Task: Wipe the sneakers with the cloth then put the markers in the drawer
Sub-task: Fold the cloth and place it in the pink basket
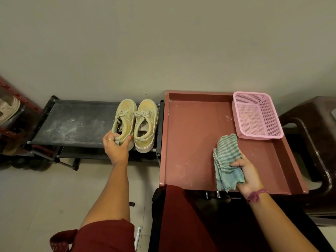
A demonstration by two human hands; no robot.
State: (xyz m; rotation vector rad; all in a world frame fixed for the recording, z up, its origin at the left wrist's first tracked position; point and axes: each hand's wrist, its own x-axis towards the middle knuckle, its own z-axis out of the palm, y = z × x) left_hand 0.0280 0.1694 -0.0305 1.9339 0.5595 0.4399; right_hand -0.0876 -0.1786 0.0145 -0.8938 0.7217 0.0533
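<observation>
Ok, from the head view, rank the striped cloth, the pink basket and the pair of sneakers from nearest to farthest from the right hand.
1. Striped cloth: gripped in the right hand itself, over the red tray.
2. Pink basket: beyond the hand, in the tray's far right corner.
3. Pair of sneakers: far off to the left on the dark rack, the left hand holding one heel.

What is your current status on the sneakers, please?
Left hand gripping heel of left sneaker on black rack. Right hand holding striped cloth over red cabinet top. Nothing in the way.
</observation>
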